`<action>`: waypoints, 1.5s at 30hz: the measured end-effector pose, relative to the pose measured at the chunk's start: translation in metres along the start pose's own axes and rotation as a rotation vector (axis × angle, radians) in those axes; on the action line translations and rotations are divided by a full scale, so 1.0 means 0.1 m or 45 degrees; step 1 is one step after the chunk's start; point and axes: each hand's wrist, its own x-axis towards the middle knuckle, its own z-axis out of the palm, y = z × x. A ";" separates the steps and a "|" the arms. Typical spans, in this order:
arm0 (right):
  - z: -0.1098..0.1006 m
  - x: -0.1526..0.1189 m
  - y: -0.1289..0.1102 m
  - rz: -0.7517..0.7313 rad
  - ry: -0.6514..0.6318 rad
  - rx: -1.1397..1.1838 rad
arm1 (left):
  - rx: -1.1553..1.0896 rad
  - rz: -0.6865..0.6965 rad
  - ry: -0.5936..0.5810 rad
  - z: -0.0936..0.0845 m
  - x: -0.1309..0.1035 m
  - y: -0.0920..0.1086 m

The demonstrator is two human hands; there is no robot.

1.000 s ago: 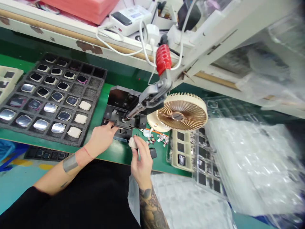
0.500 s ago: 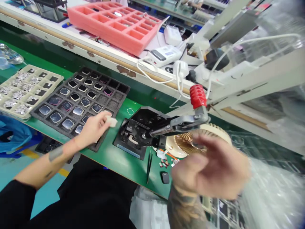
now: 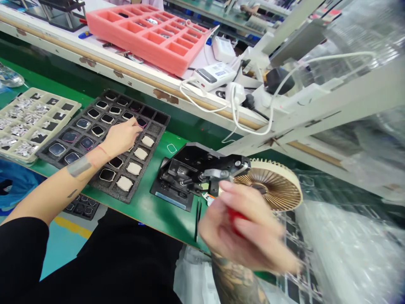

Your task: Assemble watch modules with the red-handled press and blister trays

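Observation:
Over the dark foam tray, at its right part, is my left hand. Its fingertips are pinched at a purple-edged watch-like piece in a slot; whether they grip it is hidden. Several dark-faced and pale pieces lie in the other slots. My right hand, smeared by motion, is wrapped round a red handle in front of the black clamp press. The press stands on a dark base plate on the green table, right of the tray.
A cream tray of small white parts lies at the left. Tweezers rest right of the press, and a cream fan stands behind my right hand. Above are a pink foam tray and white cables on a shelf.
My left hand has moved up and left over the tray; the pale piece in its fingers is no longer seen there. My right hand has closed on the red handle, which has swung down.

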 end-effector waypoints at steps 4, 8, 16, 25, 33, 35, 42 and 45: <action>0.09 -0.34 0.19 -0.274 0.099 -0.074 | 0.198 0.212 -0.256 -0.11 -0.21 -0.26; -0.21 -0.48 0.27 0.041 0.233 -0.174 | 0.211 0.246 -0.244 0.09 -0.28 -0.42; -0.65 -1.51 0.26 0.693 -1.008 -0.646 | 0.011 0.103 0.209 0.08 -0.49 -0.20; -0.73 -1.82 0.08 1.062 -0.273 0.336 | -1.562 -0.170 -0.080 0.67 -1.67 1.49; -0.42 -1.69 -0.03 0.915 -0.034 0.325 | -1.880 -0.243 -0.372 1.18 -1.64 1.90; -0.36 -1.70 -0.06 0.923 -0.053 0.316 | -1.854 -0.246 -0.366 1.20 -1.66 1.89; -0.26 -1.77 -0.11 0.905 -0.100 0.275 | -1.851 -0.234 -0.335 1.22 -1.70 1.87; -0.24 -1.79 -0.11 0.952 -0.103 0.296 | -1.851 -0.221 -0.318 1.20 -1.68 1.87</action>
